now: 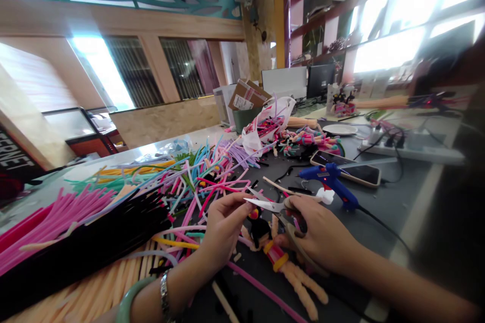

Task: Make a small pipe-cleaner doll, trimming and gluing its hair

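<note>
My right hand [318,227] is closed around the handles of a pair of scissors [267,205], whose slightly parted blades point left. My left hand [229,224] is closed in a pinch right at the blade tips. What lies between its fingers is too small to make out. Below the scissors, a doll made of fuzzy pipe cleaners [299,282] lies on the dark tabletop, with black hair, a red and yellow top and peach legs. Its upper part is partly covered by my hands.
Bundles of pink pipe cleaners [71,217], black pipe cleaners [87,242] and peach pipe cleaners [109,282] fill the left side. A blue glue gun [335,181] with a cord stands at right, beside a phone [350,169]. Behind are a power strip [417,151] and a white plate [340,130].
</note>
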A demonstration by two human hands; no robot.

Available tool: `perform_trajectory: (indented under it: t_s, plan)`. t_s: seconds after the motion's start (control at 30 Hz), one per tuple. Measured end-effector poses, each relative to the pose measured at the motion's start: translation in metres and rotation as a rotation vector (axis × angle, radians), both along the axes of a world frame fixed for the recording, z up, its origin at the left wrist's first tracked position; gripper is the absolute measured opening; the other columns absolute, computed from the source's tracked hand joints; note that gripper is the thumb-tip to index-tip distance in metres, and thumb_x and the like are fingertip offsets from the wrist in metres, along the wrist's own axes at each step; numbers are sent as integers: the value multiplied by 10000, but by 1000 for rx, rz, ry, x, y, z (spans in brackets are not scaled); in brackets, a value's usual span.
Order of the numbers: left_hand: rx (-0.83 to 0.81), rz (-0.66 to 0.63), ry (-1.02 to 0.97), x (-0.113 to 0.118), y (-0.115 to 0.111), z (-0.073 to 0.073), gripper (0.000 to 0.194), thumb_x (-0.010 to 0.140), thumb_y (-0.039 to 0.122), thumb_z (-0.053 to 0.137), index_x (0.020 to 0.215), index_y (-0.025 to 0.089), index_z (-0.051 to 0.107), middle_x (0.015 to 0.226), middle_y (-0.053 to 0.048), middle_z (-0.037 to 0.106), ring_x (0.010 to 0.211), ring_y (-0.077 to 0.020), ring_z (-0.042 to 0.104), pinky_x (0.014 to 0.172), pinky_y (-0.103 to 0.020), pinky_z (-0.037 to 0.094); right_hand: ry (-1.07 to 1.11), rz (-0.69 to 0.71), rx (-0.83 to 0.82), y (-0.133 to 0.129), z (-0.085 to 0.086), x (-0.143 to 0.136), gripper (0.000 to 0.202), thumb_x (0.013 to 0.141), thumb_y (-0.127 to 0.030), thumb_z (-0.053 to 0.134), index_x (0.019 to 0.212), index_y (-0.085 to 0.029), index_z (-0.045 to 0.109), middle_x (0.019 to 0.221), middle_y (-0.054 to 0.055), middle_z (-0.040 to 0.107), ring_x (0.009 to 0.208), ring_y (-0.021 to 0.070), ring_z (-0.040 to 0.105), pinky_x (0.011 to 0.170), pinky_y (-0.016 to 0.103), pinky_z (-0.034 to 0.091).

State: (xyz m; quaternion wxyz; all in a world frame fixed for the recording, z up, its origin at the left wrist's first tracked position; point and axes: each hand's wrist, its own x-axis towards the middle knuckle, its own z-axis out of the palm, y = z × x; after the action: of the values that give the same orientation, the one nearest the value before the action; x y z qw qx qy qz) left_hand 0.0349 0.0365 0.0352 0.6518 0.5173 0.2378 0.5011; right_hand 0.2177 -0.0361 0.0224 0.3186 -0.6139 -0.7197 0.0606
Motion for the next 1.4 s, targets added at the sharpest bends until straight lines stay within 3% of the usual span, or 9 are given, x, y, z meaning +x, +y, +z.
perform_trajectory:
  t_s: [0.6, 1.1, 1.4]
  plan:
    - [10, 32, 63, -1, 3, -4, 128, 647, 230, 778, 707, 134, 719, 634, -23, 656, 614, -114, 588, 620, -218, 470, 17, -25, 2, 1, 1, 2, 287, 733, -417, 646, 867, -199, 515, 846, 52, 589, 765, 227, 538, 660, 341, 408]
    - [59, -32, 56, -1, 2, -5, 86, 700, 199, 730, 753, 138, 701, 691, -28, 665, 649, -120, 593, 661, -230, 470, -16, 8, -10, 0, 2, -1, 275, 725, -392, 675, 832, -200, 510, 809, 34, 564, 749, 209, 501, 665, 321, 380]
    - [55, -47, 13, -2, 4, -8, 79, 692, 199, 746, 743, 159, 701, 680, -6, 663, 652, -110, 596, 655, -209, 474, -5, -13, 16, 2, -2, 0, 335, 717, -475, 689, 752, -211, 486, 735, -1, 544, 684, 179, 470, 619, 292, 341]
